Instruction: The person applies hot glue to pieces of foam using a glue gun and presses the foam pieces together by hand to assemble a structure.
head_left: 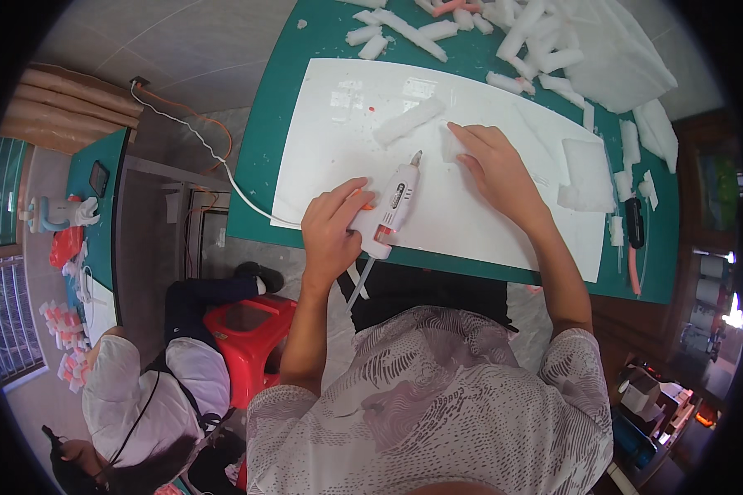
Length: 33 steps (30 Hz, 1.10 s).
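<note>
My left hand (332,227) grips a white hot glue gun (390,208) with an orange trigger, its metal nozzle pointing up toward a small white foam piece (451,146). My right hand (494,165) presses flat on that foam piece, fingers spread over it. Both rest on a large white sheet (330,165) lying on a green table (264,140). A longer white foam strip (409,120) lies just beyond the nozzle. The gun's white cord (223,165) runs off the table's left edge.
Several white foam rolls (520,37) and sheets (619,58) crowd the table's far and right side. A black-handled tool (634,223) lies near the right edge. Another person (149,388) sits low at the left by a red stool (252,330) and a second green table (99,214).
</note>
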Each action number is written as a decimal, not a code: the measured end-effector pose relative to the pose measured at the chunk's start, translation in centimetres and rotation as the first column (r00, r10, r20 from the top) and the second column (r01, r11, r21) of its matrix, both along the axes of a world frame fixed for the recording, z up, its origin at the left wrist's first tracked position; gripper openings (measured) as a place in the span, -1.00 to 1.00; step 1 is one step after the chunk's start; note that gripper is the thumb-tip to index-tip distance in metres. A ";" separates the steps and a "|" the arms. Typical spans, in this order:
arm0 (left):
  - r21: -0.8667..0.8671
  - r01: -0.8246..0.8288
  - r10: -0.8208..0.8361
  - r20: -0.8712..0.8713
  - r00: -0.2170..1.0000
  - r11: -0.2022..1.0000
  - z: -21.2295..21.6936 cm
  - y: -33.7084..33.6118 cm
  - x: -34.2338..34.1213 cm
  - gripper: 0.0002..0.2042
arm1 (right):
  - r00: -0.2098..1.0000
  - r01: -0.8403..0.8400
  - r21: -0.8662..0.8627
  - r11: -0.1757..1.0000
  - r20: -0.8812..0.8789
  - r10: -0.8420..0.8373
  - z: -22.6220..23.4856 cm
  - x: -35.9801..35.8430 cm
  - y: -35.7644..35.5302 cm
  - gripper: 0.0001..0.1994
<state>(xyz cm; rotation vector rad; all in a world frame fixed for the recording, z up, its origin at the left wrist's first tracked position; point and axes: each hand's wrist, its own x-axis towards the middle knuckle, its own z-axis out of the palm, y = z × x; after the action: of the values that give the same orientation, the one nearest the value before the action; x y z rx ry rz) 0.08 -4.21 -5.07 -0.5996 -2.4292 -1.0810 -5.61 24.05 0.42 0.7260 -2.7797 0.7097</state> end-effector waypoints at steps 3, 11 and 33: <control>-0.009 0.000 0.000 -0.008 1.000 1.000 0.0 0.0 0.0 -0.49 | 1.000 -0.003 0.009 1.000 -0.001 0.003 0.1 0.0 -0.1 -0.54; 0.001 0.001 -0.001 -0.018 1.000 1.000 0.0 0.1 -0.2 -0.49 | 1.000 0.014 0.017 1.000 0.013 -0.014 0.2 -0.2 0.0 -0.55; 0.029 0.006 -0.006 0.015 1.000 1.000 0.0 0.2 0.2 -0.47 | 0.834 0.406 -0.106 0.908 0.449 -0.320 1.3 2.5 2.6 -0.60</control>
<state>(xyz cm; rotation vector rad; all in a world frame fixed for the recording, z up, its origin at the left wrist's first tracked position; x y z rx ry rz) 0.24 -3.99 -5.06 -0.5922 -2.4215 -1.1250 -3.11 26.64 1.70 -0.0198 -3.0212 1.1502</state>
